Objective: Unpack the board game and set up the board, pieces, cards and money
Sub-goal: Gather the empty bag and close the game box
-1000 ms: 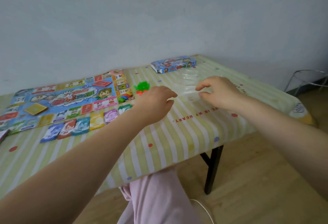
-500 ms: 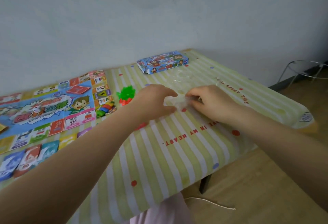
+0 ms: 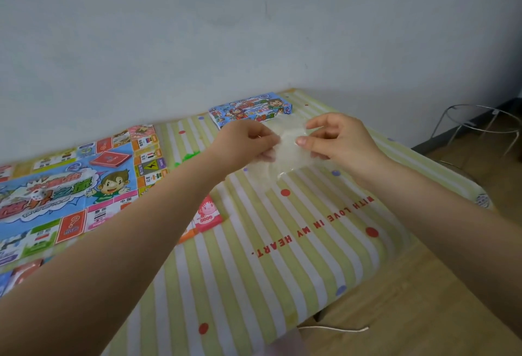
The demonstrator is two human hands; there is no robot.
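Note:
Both my hands hold a clear plastic wrapper (image 3: 285,155) up above the striped tablecloth. My left hand (image 3: 244,141) pinches its left edge and my right hand (image 3: 336,138) pinches its right edge. The colourful game board (image 3: 70,186) lies unfolded at the left with a red card stack (image 3: 110,158) on it. A pink money note (image 3: 207,213) lies just below my left forearm. Green plastic pieces (image 3: 187,156) peek out behind that forearm. The blue game box (image 3: 250,110) sits at the back by the wall.
The table (image 3: 282,257) has a yellow and white striped cloth with dots and red lettering. More cards (image 3: 25,271) lie along the board's near edge at the left. A wire stool frame (image 3: 480,127) stands on the wooden floor to the right.
My hands have lifted the clear wrapper off the table and pulled it a little apart. The view has shifted, so the table appears closer.

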